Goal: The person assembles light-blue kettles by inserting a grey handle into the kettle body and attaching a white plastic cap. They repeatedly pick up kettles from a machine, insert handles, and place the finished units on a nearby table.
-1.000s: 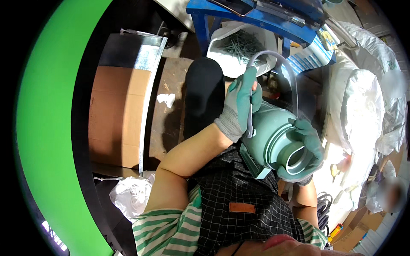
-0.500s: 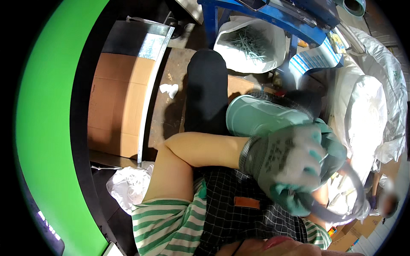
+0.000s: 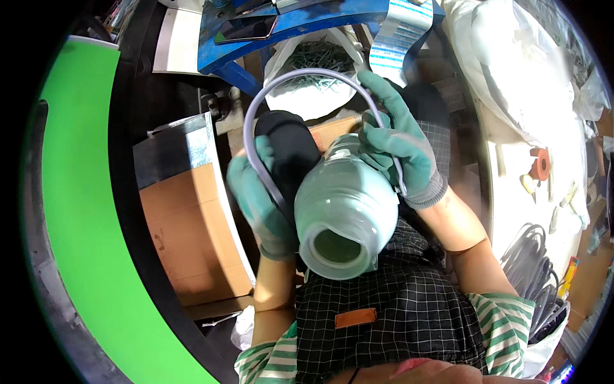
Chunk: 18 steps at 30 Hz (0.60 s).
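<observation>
A pale green translucent wide-mouthed plastic jug [image 3: 348,192] rests on my lap, its round opening tilted toward me. Above it arches a grey-lavender plastic carrying handle [image 3: 307,72]. My right hand [image 3: 400,144], in a grey and green glove, grips the handle's right side beside the jug, its index finger reaching up. Under the handle's left side is my left hand [image 3: 262,198], gloved alike; its curled fingers are partly hidden by the handle and slightly blurred. I cannot tell whether it grips the handle. The left end of the handle shows close to the jug's side.
Ahead, a white sack [image 3: 313,102] holds thin green strips below a blue bench [image 3: 300,29] with a phone [image 3: 246,29] on it. A cardboard box [image 3: 192,237] stands left, near a green panel [image 3: 83,192]. White bags [image 3: 511,70] and grey handles [image 3: 534,275] lie right.
My left hand has come back from across my body to the left side. The jug now points its mouth toward me, and the handle has swung from the right to arch above it.
</observation>
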Motion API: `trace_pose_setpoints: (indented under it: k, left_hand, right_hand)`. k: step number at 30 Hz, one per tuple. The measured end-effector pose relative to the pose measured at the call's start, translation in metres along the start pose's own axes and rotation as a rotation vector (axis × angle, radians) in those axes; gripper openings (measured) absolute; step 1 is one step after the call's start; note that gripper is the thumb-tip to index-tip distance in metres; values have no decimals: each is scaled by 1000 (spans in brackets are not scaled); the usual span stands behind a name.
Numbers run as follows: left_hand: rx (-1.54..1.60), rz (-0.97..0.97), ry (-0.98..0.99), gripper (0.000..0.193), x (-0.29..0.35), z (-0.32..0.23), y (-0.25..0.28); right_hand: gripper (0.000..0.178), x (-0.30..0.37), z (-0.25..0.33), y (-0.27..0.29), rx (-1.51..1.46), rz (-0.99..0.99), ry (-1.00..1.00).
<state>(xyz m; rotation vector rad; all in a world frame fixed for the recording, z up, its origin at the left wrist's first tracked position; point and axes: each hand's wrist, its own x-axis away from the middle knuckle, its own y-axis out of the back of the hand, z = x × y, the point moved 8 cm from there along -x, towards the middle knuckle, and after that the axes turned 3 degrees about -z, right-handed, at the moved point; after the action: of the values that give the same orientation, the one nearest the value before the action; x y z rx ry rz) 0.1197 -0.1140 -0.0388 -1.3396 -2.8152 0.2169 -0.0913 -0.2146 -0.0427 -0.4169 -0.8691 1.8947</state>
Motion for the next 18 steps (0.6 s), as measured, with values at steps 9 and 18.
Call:
trace_pose_setpoints:
  k: [9,18]
  left_hand:
    - [-520,804,-441,111,85,-39,-41]
    - [-43,607,487,77,76,11,-21]
  right_hand:
    - [71,3,0,6,-27,-5,43]
    - [27,22,66,-59,740,342,739]
